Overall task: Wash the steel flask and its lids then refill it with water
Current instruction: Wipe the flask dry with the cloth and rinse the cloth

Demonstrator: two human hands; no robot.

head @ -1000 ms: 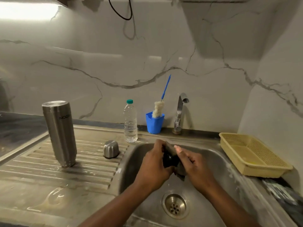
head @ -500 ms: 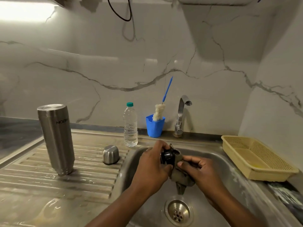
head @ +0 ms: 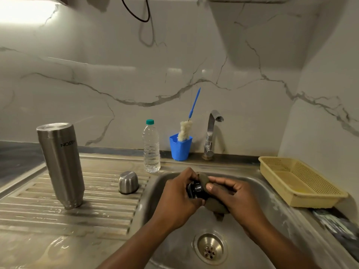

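Note:
Over the steel sink basin [head: 258, 199], my left hand [head: 178, 199] grips a small black inner lid [head: 196, 189]. My right hand [head: 233, 199] holds a dark grey-green scrub pad [head: 213, 206] wrapped against that lid, with its thumb pressing on top. The steel flask [head: 61, 164] stands upside down on the ribbed drainboard [head: 101, 208] at the left. Its steel cup lid [head: 128, 182] sits upside down on the drainboard, near the basin's left rim.
A clear water bottle [head: 151, 147] with a green cap, a blue cup [head: 180, 147] holding a bottle brush [head: 186, 127], and the tap [head: 211, 133] line the back ledge. A yellow plastic basket [head: 299, 181] sits right of the basin. The drain [head: 210, 248] lies below my hands.
My hands have kept turning the black lid inside the scrub pad, and the right hand shifted from under the pad to over it. The view moved slightly.

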